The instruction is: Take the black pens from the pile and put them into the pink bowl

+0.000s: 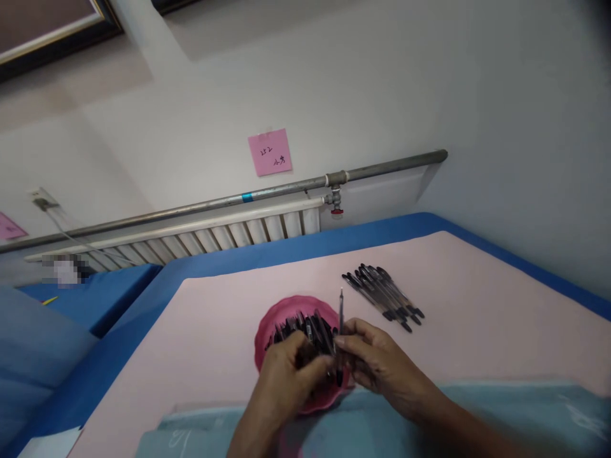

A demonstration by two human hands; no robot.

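My right hand (370, 353) pinches a slim clear-barrelled pen (340, 312) between thumb and fingers, holding it upright with its bare tip pointing up. A pink scalloped bowl (261, 337) stands in front of me, full of dark pen pieces (310, 327) that look like caps. Over the bowl's near side, my left hand (291, 372) is curled with its thumb towards the pen. Its fingertips reach down among the pieces, and what they grip is hidden. Right of the bowl lies a fanned pile of black pens (384, 296).
Pale pink sheeting (210, 337) covers the blue table (420, 222). Light blue-green cloth (506, 407) lies along the near edge. Behind the table are a white radiator (248, 232), a metal pipe (200, 208) and a wall with a pink note (270, 152). Another blue surface (114, 292) is at left.
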